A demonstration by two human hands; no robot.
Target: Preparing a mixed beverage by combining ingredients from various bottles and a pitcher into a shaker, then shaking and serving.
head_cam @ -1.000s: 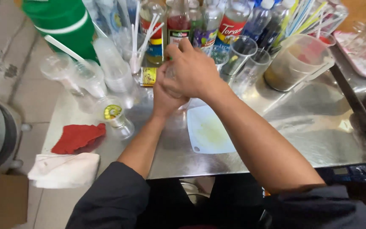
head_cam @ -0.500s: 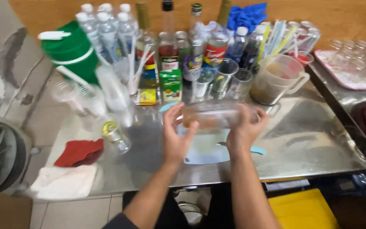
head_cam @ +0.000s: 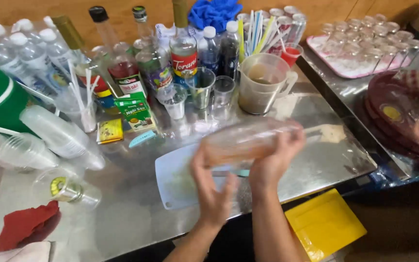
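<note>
Two hands clasp a clear shaker lying crosswise above the cutting board, the left hand gripping its near-left end, the right hand its right end.

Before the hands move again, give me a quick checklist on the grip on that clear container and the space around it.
1. Both hands on the clear container: ok; left hand at one end, right hand at the other.
2. Container orientation: ok, lying sideways, raised above the cutting board.
3. Container closed: cannot tell, blurred by motion.
4. Contents: cannot tell.
5. Clearance: not ok; measuring jug and small glasses stand close behind.
6. Steel table under the hands: ok, a bare patch lies to the right.
</note>
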